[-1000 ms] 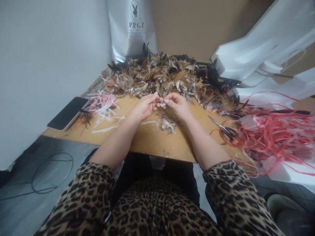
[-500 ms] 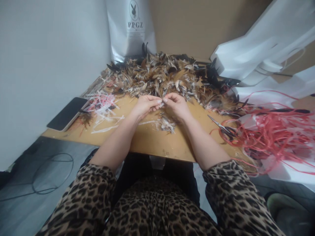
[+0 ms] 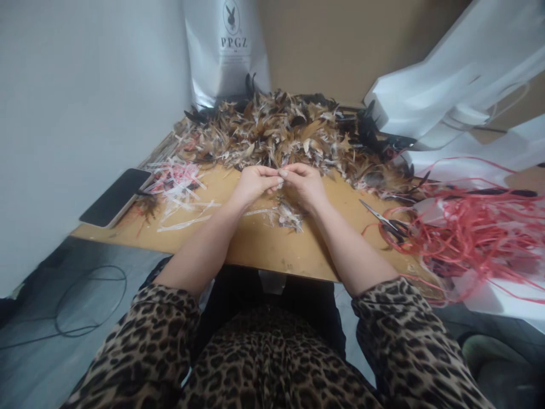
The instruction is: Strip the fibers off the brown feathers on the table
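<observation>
My left hand (image 3: 258, 183) and my right hand (image 3: 303, 180) meet at the fingertips over the wooden table (image 3: 264, 244). Both are closed in a pinch, thumbs against forefingers. Whatever lies between the fingertips is too small and too covered to name. Just beyond them spreads a heap of brown and black feathers (image 3: 272, 128), with white quill ends showing among it. Below my right hand lies a small tuft of whitish fluff and feather bits (image 3: 289, 217). A thin white strip (image 3: 183, 224) stretches on the tabletop to the left of my left hand.
A phone (image 3: 117, 196) lies at the table's left edge, near tangled pink and white strips (image 3: 176, 177). Scissors (image 3: 385, 220) rest at the right, beside a large tangle of red strips (image 3: 489, 233). Behind the feathers stands a silvery bag (image 3: 230, 74).
My fingers have shifted slightly against each other, the left thumb now lower and the fingertips pressed closer together. Everything on the table stays where it was.
</observation>
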Available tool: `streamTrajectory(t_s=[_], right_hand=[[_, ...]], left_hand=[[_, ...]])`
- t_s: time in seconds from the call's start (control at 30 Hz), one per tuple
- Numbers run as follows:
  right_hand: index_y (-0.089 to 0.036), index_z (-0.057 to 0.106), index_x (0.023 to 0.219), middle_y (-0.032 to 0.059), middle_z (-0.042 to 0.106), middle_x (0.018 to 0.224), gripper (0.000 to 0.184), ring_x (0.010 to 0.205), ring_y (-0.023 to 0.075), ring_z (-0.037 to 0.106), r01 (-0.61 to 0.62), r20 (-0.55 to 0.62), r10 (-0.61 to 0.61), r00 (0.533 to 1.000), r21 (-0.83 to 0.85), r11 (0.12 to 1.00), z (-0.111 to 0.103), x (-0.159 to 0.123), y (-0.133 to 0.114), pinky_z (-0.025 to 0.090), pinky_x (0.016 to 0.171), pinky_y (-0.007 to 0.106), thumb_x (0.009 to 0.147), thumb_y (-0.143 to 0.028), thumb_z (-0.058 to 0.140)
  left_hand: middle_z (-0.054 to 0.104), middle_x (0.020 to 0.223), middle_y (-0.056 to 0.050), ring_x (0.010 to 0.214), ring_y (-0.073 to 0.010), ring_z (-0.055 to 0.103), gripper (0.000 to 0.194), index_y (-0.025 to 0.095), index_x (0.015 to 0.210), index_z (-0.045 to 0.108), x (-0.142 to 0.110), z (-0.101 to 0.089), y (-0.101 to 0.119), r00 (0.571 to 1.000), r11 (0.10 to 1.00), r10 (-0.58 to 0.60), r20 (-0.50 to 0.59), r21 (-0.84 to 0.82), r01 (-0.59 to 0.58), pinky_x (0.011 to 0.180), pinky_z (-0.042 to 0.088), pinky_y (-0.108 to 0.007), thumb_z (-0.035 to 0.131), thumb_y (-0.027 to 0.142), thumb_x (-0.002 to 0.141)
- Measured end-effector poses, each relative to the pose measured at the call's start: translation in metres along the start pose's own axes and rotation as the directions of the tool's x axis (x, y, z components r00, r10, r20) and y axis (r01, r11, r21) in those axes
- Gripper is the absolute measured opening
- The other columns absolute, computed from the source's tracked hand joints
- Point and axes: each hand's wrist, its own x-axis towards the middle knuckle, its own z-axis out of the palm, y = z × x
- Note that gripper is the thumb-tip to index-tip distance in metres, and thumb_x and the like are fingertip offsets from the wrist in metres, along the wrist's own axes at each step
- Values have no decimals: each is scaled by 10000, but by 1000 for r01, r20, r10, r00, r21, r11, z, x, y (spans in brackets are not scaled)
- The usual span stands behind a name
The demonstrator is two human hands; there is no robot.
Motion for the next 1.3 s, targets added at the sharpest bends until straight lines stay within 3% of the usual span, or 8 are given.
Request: streamTrajectory(t_s=[0.2, 0.4, 0.53, 0.7, 1.0, 1.3], right_hand=[[-188, 697, 695, -18, 663, 687, 262, 637, 97, 584, 0, 20, 0, 1000, 0, 1000, 2, -1, 1, 479, 682, 258, 556, -364, 832], [-194, 700, 777, -1, 686, 744, 366, 692, 109, 618, -90, 87, 77, 993, 158, 983, -3, 2, -2, 515, 745, 280, 577, -485, 798], [-197, 706, 779, -1, 687, 732, 343, 701, 113, 621, -55, 72, 46, 996, 128, 990, -4, 2, -2, 515, 764, 284, 581, -458, 805], [-206, 726, 812, 5, 706, 797, 283, 738, 117, 626, 3, 87, -9, 996, 62, 998, -7, 1, -1, 504, 787, 289, 607, -381, 810], [-197, 710, 780, 11, 701, 767, 260, 725, 129, 630, -4, 132, 1, 991, 19, 1000, -9, -2, -6, 500, 783, 308, 602, -354, 816], [-176, 716, 779, 9, 698, 724, 285, 671, 113, 611, -28, 172, 33, 985, -32, 999, -10, -5, -15, 491, 761, 292, 575, -341, 828]], left_hand=[[594, 501, 8, 430, -46, 491, 153, 100, 681, 670, 0, -2, -1, 999, 998, 44, 14, 40, -44, 469, 401, -183, 756, 208, 616], [605, 553, 17, 460, -32, 502, 227, 123, 720, 641, 2, -5, -2, 998, 988, 41, 50, -149, -34, 460, 375, -155, 782, 263, 610], [604, 567, 23, 479, -32, 512, 242, 129, 725, 621, 2, -5, -2, 996, 973, 64, 66, -226, -48, 463, 373, -147, 787, 260, 607], [618, 591, 12, 494, -36, 521, 234, 127, 731, 615, 2, -4, -2, 994, 977, 93, 65, -198, -78, 471, 381, -151, 779, 250, 617], [612, 582, 5, 485, -43, 515, 277, 127, 717, 610, 0, -5, 3, 994, 976, 90, 57, -202, -76, 455, 374, -156, 797, 289, 592], [640, 613, -13, 416, -19, 428, 280, 119, 723, 622, -4, -9, 9, 988, 986, 87, 130, -155, -67, 371, 235, -158, 784, 314, 607]])
